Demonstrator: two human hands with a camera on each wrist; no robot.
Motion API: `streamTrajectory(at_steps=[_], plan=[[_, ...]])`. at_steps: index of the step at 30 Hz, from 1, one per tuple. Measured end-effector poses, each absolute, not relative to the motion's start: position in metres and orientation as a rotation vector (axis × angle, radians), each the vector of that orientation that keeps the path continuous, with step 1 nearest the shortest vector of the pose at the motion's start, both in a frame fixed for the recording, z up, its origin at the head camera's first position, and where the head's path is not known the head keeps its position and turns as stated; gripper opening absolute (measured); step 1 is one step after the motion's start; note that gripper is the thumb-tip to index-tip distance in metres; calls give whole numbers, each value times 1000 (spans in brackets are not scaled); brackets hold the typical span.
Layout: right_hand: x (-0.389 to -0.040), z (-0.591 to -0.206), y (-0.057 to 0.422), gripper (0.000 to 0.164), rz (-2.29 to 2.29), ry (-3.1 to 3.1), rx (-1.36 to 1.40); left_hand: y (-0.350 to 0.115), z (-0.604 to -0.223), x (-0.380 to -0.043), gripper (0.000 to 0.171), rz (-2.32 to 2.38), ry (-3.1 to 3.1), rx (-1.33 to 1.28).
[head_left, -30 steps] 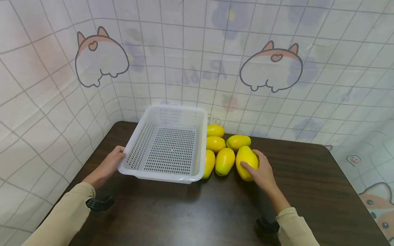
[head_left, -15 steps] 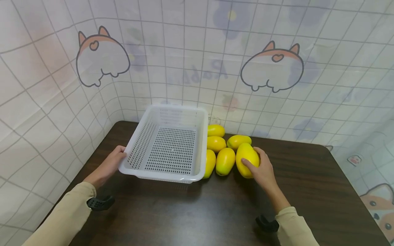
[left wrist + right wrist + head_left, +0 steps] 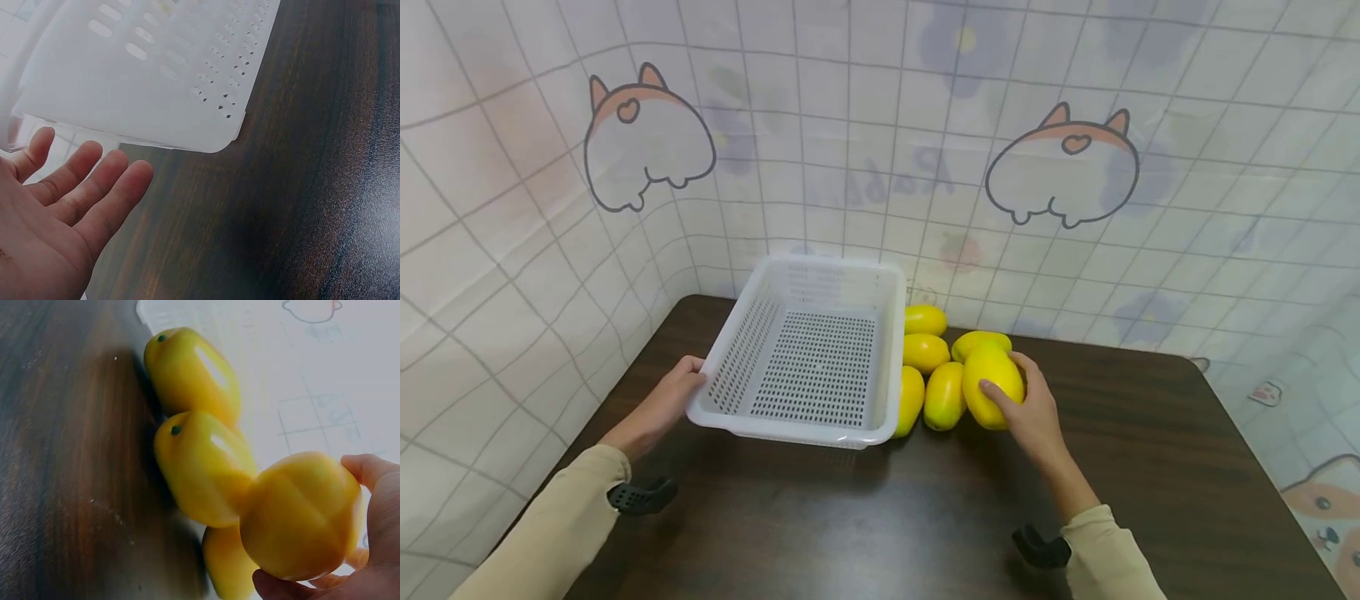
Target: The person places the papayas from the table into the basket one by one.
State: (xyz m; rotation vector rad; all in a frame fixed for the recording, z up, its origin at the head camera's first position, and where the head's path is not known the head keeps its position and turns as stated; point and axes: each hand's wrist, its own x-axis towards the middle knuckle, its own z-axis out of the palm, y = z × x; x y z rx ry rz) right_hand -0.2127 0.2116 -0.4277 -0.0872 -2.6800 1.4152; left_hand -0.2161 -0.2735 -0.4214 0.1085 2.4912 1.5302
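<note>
A white perforated plastic basket (image 3: 816,367) stands on the dark wooden table, with nothing inside it. My left hand (image 3: 679,390) holds its rim at the near left corner; in the left wrist view the fingers (image 3: 119,181) extend below the rim beside the basket wall. My right hand (image 3: 1036,408) grips a yellow mango (image 3: 992,385), thumb on the near side and fingers round the far right. In the right wrist view the held mango (image 3: 303,515) overlaps other mangoes (image 3: 203,469) that have small green stem spots.
Several more mangoes (image 3: 945,396) lie close together along the basket's right side, some partly hidden by it. A patterned cloth (image 3: 865,125) hangs behind the table (image 3: 1150,450) and along its sides.
My right hand has moved slightly left and up with the mango, which now overlaps the mango behind it. My left hand and the basket have stayed in place.
</note>
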Motion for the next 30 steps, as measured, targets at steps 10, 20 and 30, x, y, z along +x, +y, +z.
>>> streamTrajectory(at_steps=[10, 20, 30], plan=[[-217, -422, 200, 74, 1500, -2646, -47, -277, -423, -219, 36, 1579, 2466, 146], [-218, -410, 185, 71, 1620, -2621, 24, -287, -423, -220, 37, 1619, 2379, 141], [-223, -403, 174, 66, 1668, -2584, 110, -290, -422, -223, 36, 1582, 2384, 150]])
